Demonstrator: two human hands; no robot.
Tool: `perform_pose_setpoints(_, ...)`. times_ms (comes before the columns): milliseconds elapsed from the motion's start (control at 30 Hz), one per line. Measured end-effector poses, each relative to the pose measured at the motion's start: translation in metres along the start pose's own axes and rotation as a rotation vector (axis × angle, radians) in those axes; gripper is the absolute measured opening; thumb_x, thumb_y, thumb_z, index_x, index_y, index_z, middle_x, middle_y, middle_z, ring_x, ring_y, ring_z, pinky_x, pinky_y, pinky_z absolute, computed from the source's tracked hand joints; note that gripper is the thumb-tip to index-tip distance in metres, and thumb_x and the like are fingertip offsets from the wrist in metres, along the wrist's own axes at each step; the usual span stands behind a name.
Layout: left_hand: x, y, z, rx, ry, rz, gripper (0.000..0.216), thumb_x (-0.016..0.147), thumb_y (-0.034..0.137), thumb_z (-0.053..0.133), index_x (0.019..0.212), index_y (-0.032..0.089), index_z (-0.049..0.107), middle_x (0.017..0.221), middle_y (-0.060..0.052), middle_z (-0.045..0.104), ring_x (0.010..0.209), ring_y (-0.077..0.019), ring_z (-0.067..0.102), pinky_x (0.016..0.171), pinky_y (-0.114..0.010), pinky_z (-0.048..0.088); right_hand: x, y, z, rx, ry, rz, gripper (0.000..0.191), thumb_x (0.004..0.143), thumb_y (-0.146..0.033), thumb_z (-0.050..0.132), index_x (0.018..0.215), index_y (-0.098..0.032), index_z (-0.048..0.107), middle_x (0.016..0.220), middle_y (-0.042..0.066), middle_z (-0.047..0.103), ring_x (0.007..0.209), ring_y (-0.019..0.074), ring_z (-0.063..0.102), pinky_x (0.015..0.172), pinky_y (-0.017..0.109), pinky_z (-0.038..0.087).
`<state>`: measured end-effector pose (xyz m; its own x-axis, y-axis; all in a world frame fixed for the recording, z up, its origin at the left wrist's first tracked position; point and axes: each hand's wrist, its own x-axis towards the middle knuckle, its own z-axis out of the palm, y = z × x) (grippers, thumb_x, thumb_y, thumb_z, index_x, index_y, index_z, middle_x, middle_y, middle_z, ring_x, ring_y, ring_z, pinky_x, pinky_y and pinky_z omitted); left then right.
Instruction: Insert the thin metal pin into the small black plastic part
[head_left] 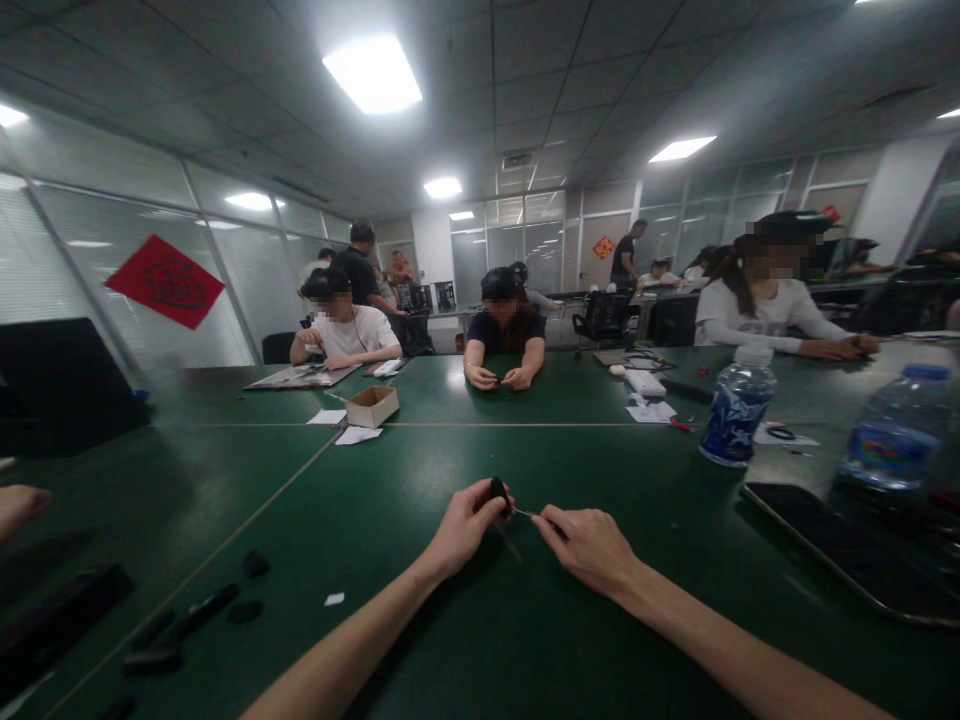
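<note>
My left hand [466, 527] is closed around a small black part [499, 490], pinched between thumb and fingers above the green table. Most of that part is hidden by the fingers, so its kind does not show. My right hand [592, 545] grips a small screwdriver [526, 513], its handle mostly covered by the fingers. The thin metal shaft points left and its tip meets the black part or ends very close to it. Both forearms reach in from the lower edge of the view.
Several loose black pieces [202, 610] lie at the left. A phone [847, 550] and two bottles, one blue-labelled [739, 405], stand or lie at the right. Beyond are a small cardboard box [372, 406] and people seated around the green table [420, 465]. Another person's hand [22, 508] shows far left.
</note>
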<state>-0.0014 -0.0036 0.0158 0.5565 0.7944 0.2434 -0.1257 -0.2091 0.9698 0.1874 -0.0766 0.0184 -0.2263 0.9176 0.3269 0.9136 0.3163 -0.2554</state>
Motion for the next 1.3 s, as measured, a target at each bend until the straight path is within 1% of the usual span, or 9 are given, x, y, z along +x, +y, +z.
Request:
perform_pose_setpoints(233, 0.001, 0.004, 0.001, 0.037, -0.014, 0.019, 0.022, 0.082, 0.032, 0.057, 0.094, 0.013, 0.059, 0.087, -0.005, 0.061, 0.081, -0.0163, 0.057, 0.079, -0.03, 0.045, 0.0, 0.002, 0.002, -0.017, 0.028, 0.007, 0.045, 0.096, -0.041, 0.023, 0.084, -0.019, 0.06, 0.064, 0.002, 0.062, 0.054, 0.0135, 0.057, 0.051, 0.022, 0.035)
perform_pose_setpoints(467, -0.001, 0.009, 0.003, 0.057, -0.025, 0.039, 0.022, 0.083, 0.034, 0.055, 0.091, 0.014, 0.059, 0.087, -0.005, 0.061, 0.081, -0.0165, 0.057, 0.078, -0.03, 0.045, 0.0, 0.005, 0.005, 0.05, 0.054, -0.015, 0.049, 0.096, -0.047, 0.021, 0.082, -0.019, 0.06, 0.061, 0.001, 0.06, 0.05, 0.0125, 0.054, 0.049, 0.021, 0.034)
perform_pose_setpoints(533, -0.004, 0.013, 0.005, 0.128, -0.107, 0.031, 0.021, 0.082, 0.033, 0.055, 0.087, 0.014, 0.061, 0.083, -0.005, 0.062, 0.078, -0.0164, 0.057, 0.077, -0.03, 0.045, 0.003, 0.01, 0.006, 0.129, 0.129, 0.042, 0.051, 0.096, -0.048, 0.02, 0.079, -0.019, 0.058, 0.058, 0.0, 0.057, 0.047, 0.0118, 0.053, 0.047, 0.02, 0.033)
perform_pose_setpoints(600, -0.006, 0.017, 0.007, 0.203, -0.209, 0.024, 0.019, 0.081, 0.032, 0.056, 0.083, 0.014, 0.062, 0.08, -0.004, 0.063, 0.077, -0.0164, 0.057, 0.077, -0.03, 0.044, 0.006, 0.016, 0.007, 0.217, 0.255, 0.175, 0.052, 0.096, -0.048, 0.017, 0.076, -0.019, 0.055, 0.055, -0.001, 0.054, 0.044, 0.0113, 0.051, 0.044, 0.02, 0.033)
perform_pose_setpoints(667, -0.007, 0.018, 0.008, 0.192, -0.213, 0.024, 0.019, 0.082, 0.032, 0.056, 0.085, 0.014, 0.062, 0.081, -0.005, 0.063, 0.079, -0.0168, 0.057, 0.078, -0.03, 0.044, 0.009, 0.021, 0.007, 0.249, 0.301, 0.221, 0.05, 0.095, -0.05, 0.019, 0.075, -0.019, 0.054, 0.053, -0.001, 0.051, 0.043, 0.0116, 0.05, 0.043, 0.02, 0.033)
perform_pose_setpoints(733, -0.006, 0.015, 0.007, 0.12, -0.149, 0.017, 0.021, 0.083, 0.032, 0.054, 0.088, 0.013, 0.061, 0.084, -0.005, 0.062, 0.082, -0.0173, 0.057, 0.081, -0.031, 0.043, 0.01, 0.022, 0.006, 0.251, 0.275, 0.196, 0.05, 0.094, -0.05, 0.02, 0.076, -0.019, 0.054, 0.054, -0.001, 0.051, 0.043, 0.0119, 0.05, 0.043, 0.02, 0.033)
perform_pose_setpoints(833, -0.003, 0.007, 0.004, 0.028, -0.092, -0.01, 0.022, 0.082, 0.033, 0.056, 0.091, 0.013, 0.06, 0.086, -0.005, 0.061, 0.084, -0.0172, 0.056, 0.083, -0.031, 0.043, 0.008, 0.017, 0.002, 0.196, 0.169, 0.104, 0.048, 0.096, -0.046, 0.019, 0.079, -0.019, 0.055, 0.056, -0.001, 0.054, 0.045, 0.0117, 0.052, 0.046, 0.02, 0.035)
perform_pose_setpoints(1000, -0.001, -0.002, 0.003, -0.104, 0.023, -0.077, 0.033, 0.078, 0.035, 0.061, 0.103, 0.015, 0.056, 0.092, -0.005, 0.06, 0.084, -0.0162, 0.057, 0.082, -0.031, 0.044, 0.006, 0.006, -0.002, -0.05, -0.04, -0.059, 0.043, 0.097, -0.04, 0.024, 0.08, -0.02, 0.058, 0.062, 0.0, 0.06, 0.052, 0.012, 0.056, 0.052, 0.021, 0.036)
perform_pose_setpoints(1300, -0.001, -0.003, 0.004, -0.11, 0.04, -0.089, 0.035, 0.076, 0.036, 0.064, 0.102, 0.014, 0.057, 0.098, -0.008, 0.062, 0.088, -0.0167, 0.057, 0.084, -0.031, 0.044, 0.005, -0.003, -0.006, -0.2, -0.076, 0.026, 0.041, 0.098, -0.041, 0.026, 0.085, -0.022, 0.06, 0.069, 0.002, 0.065, 0.061, 0.0156, 0.063, 0.053, 0.022, 0.037)
